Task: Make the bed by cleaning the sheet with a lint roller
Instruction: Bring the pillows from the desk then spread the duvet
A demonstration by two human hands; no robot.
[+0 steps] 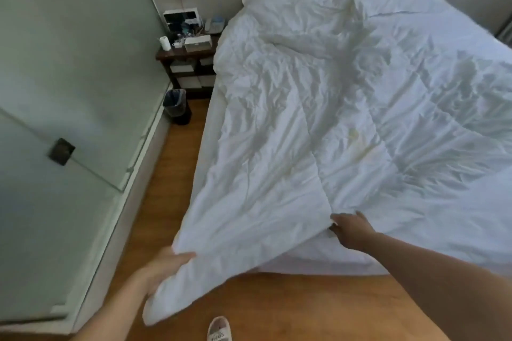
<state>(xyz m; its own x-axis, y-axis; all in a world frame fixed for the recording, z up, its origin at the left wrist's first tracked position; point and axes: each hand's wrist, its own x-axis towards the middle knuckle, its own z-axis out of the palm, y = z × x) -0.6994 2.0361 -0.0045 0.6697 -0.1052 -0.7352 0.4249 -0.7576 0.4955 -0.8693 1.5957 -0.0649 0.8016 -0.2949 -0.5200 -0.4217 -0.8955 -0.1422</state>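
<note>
two hands grip the duvet (318,124): left hand (163,268) fingers pinching its lower-left corner, right hand (352,228) fingers clutching the lower-centre edge, so an uneven tug risks dragging it onto the floor (291,304).

A strip of bare wood floor (177,180) runs up the left-centre of the frame between the glass wall (69,77) and the bed (210,130). A black bin (176,106) and the nightstand (188,69) close its far end. The duvet (346,108) covers the whole bed top. Open floor lies along the lower edge, where a shoe (219,329) stands at bottom centre.
</note>
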